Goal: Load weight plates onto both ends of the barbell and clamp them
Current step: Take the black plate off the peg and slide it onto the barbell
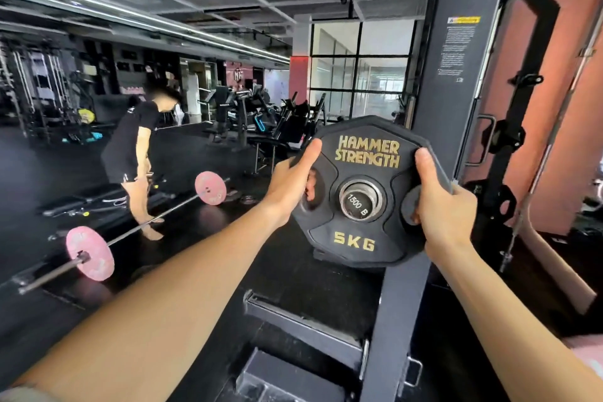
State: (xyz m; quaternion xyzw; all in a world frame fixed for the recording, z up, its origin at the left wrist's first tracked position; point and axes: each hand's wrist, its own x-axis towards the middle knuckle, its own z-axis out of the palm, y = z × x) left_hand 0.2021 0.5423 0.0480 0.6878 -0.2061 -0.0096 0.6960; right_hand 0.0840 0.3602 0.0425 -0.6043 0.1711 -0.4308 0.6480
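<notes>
A black 5 kg weight plate [362,232] with gold lettering sits on a steel bar end [358,202] stamped 1500. My left hand [293,179] grips the plate's left edge through a cut-out, thumb on the front face. My right hand [440,202] grips its right edge the same way. Another black plate shows just behind it on the same bar. Whether this bar is the barbell's sleeve or a storage peg on the rack, I cannot tell.
A dark rack upright [437,75] stands right behind the plate. On the floor at left lies a barbell [153,222] with pink plates [89,253], and a person in black [137,153] bends over it. Machines fill the background.
</notes>
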